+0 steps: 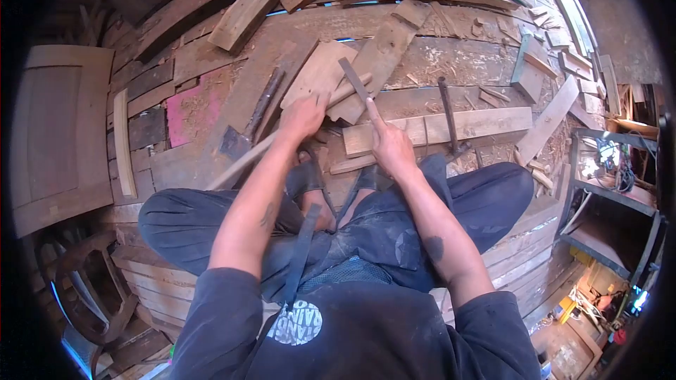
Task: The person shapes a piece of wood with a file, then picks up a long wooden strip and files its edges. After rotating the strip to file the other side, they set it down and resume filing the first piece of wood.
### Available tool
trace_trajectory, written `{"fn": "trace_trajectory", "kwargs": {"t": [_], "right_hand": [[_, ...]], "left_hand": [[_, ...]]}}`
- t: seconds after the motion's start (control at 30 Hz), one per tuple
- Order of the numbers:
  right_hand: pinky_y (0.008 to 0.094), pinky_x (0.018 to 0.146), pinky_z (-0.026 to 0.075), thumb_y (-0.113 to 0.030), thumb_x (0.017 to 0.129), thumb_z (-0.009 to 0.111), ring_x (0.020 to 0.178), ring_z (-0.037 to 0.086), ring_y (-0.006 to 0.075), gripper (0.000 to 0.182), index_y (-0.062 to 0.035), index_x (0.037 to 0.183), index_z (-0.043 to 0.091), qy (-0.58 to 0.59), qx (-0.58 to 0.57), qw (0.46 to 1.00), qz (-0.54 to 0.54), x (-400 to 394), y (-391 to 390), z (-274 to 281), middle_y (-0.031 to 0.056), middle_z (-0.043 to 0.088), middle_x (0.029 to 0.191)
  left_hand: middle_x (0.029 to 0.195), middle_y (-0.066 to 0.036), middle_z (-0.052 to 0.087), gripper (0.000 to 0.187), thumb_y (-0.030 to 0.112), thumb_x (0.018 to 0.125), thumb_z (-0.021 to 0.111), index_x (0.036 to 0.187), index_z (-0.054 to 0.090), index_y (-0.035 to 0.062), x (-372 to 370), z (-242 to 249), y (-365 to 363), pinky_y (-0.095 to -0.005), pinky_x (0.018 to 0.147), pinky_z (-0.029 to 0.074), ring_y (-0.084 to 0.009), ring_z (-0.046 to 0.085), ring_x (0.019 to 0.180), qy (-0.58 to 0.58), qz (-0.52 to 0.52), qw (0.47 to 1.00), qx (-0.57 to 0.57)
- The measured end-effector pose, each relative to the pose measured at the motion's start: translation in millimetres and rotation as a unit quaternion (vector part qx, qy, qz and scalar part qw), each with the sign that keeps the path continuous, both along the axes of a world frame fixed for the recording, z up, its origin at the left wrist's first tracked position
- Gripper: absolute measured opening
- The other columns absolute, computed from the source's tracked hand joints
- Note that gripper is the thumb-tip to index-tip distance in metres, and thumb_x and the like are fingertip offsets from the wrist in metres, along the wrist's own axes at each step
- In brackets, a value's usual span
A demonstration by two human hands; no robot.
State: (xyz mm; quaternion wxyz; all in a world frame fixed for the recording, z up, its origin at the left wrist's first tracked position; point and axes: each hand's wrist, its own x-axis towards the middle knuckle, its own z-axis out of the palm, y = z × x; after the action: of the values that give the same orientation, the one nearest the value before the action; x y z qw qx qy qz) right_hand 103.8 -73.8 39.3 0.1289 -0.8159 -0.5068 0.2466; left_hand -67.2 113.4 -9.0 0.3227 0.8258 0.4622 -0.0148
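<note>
file (354, 79): flat dark metal blade, tilted, running up-left from the fingers of the right hand (391, 146), index finger laid along it | stick (282, 139): long pale wooden strip, slanting from lower left up to the right, gripped in the left hand (303, 118), passing under the file, over scrap boards

I wear a dark navy short-sleeved T-shirt (366, 338) with a round white printed logo (296, 324) on the chest, and loose dark blue trousers (486, 197), dusty at the knees. A dark strap (299, 253) hangs from my neck. My forearms are bare, each carrying a small dark tattoo (433, 246).
</note>
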Motion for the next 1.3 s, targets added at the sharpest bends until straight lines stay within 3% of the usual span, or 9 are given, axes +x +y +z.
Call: {"fn": "trace_trajectory", "kwargs": {"t": [0.17,0.4,0.5,0.6,0.73,0.83,1.03,1.23,1.3], "right_hand": [[0.0602,0.086,0.055,-0.022,0.108,0.051,0.094,0.071,0.051,0.068,-0.0336,0.169,0.025,0.003,-0.013,1.0,-0.028,6,3,6,0.0301,0.073,0.099],[0.0594,0.084,0.058,-0.018,0.104,0.054,0.094,0.074,0.0464,0.075,-0.0353,0.17,0.021,0.017,0.012,0.999,-0.034,-3,10,-1,0.0281,0.074,0.098],[0.0588,0.082,0.059,-0.014,0.1,0.053,0.091,0.074,0.0469,0.08,-0.0389,0.169,0.023,0.024,0.027,0.996,0.081,-30,-1,-6,0.0269,0.074,0.097],[0.056,0.075,0.061,-0.016,0.098,0.053,0.085,0.075,0.0458,0.078,-0.0396,0.168,0.027,-0.015,-0.023,0.971,0.238,-62,-13,17,0.0252,0.075,0.094],[0.058,0.078,0.059,-0.025,0.105,0.051,0.089,0.074,0.0462,0.066,-0.0364,0.166,0.03,0.039,0.047,0.996,0.067,-21,-2,0,0.0271,0.075,0.096],[0.0597,0.085,0.058,-0.028,0.108,0.051,0.094,0.072,0.0487,0.062,-0.0333,0.166,0.031,0.048,0.035,0.998,-0.037,8,6,9,0.0296,0.074,0.099],[0.0589,0.088,0.058,-0.029,0.109,0.05,0.097,0.072,0.0493,0.063,-0.0344,0.167,0.029,0.043,-0.028,0.982,0.183,-41,-10,33,0.0291,0.075,0.103],[0.0619,0.089,0.056,-0.028,0.108,0.053,0.096,0.072,0.0509,0.064,-0.0381,0.167,0.029,0.02,0.015,0.997,-0.069,5,6,10,0.0301,0.075,0.099],[0.0623,0.092,0.055,-0.028,0.107,0.053,0.098,0.071,0.0527,0.064,-0.0375,0.166,0.03,0.068,0.048,0.996,-0.006,-3,-4,2,0.031,0.074,0.099]], "left_hand": [[0.119,-0.031,0.072,0.069,0.061,0.11,0.038,0.129,0.066,0.0001,-103,41,4,-0.0498,0.1,0.05,-0.0445,0.068,0.117,0.075,-0.043,0.974,-0.207],[0.1,-0.018,0.073,0.055,0.053,0.113,0.044,0.117,0.057,-0.0003,-150,59,-20,-0.045,0.088,0.056,-0.0307,0.073,0.097,0.158,-0.097,0.955,-0.233],[0.094,-0.013,0.071,0.05,0.049,0.114,0.043,0.121,0.054,0.0004,-154,58,-27,-0.0427,0.082,0.056,-0.0237,0.071,0.088,0.154,-0.082,0.954,-0.246],[0.108,-0.027,0.072,0.052,0.048,0.114,0.041,0.128,0.049,-0.0014,-152,39,-32,-0.051,0.093,0.054,-0.0433,0.07,0.107,0.08,-0.084,0.984,-0.133],[0.128,-0.037,0.065,0.053,0.046,0.114,0.04,0.131,0.05,-0.0025,-141,56,-34,-0.055,0.105,0.047,-0.0532,0.058,0.128,0.089,-0.06,0.982,-0.155],[0.13,-0.038,0.063,0.053,0.046,0.114,0.04,0.133,0.051,-0.0018,-134,62,-33,-0.0546,0.105,0.046,-0.0517,0.058,0.13,0.102,-0.061,0.982,-0.149],[0.117,-0.037,0.067,0.049,0.045,0.113,0.045,0.124,0.054,-0.0011,-133,51,-27,-0.0568,0.098,0.048,-0.0538,0.061,0.12,0.067,-0.08,0.988,-0.111],[0.107,-0.036,0.069,0.046,0.045,0.11,0.052,0.126,0.055,0.0014,-121,72,-29,-0.0571,0.091,0.05,-0.0541,0.065,0.11,0.038,-0.074,0.993,-0.088],[0.106,-0.036,0.069,0.046,0.045,0.11,0.053,0.124,0.056,0.0018,-118,72,-30,-0.0578,0.09,0.05,-0.054,0.065,0.109,0.015,-0.073,0.995,-0.06]]}}
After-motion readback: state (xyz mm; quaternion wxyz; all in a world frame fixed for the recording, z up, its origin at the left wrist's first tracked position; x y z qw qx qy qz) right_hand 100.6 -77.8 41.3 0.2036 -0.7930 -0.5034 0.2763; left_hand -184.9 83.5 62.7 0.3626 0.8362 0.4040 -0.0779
